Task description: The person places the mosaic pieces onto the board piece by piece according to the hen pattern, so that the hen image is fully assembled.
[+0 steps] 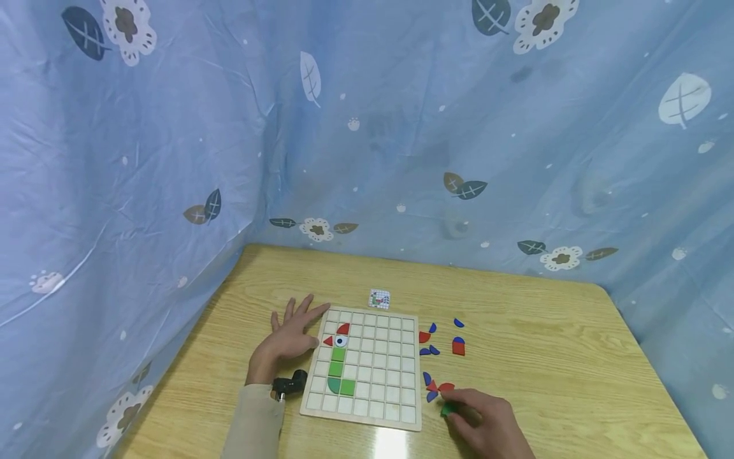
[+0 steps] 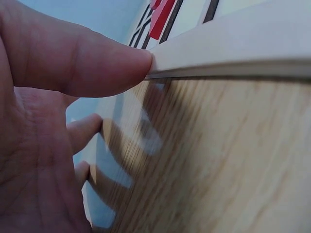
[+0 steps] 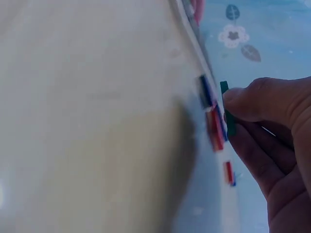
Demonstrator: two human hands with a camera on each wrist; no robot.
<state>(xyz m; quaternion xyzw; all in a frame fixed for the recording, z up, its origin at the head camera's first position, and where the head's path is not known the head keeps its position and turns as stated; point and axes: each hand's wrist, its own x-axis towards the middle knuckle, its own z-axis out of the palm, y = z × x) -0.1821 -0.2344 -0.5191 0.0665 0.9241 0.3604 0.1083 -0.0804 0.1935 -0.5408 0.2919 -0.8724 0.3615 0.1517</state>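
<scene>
A wooden grid board (image 1: 361, 417) lies on the table, with red, white and green pieces forming a bird-like head and neck in its left columns. My left hand (image 1: 294, 336) is spread at the board's left side, its thumb touching the edge; in the left wrist view the thumb (image 2: 97, 63) presses the pale rim. The right hand (image 1: 487, 417) pinches a green piece (image 1: 448, 409) between thumb and fingers, to the right of the board. In the right wrist view this green piece (image 3: 227, 109) appears edge-on at the fingertips.
Red and blue pieces lie right of the board, among them a red square (image 1: 459, 349) and a blue half-round piece (image 1: 459, 322). Behind the board lies a small picture card (image 1: 379, 299). A blue patterned curtain (image 1: 401, 127) hangs around the table (image 1: 545, 344).
</scene>
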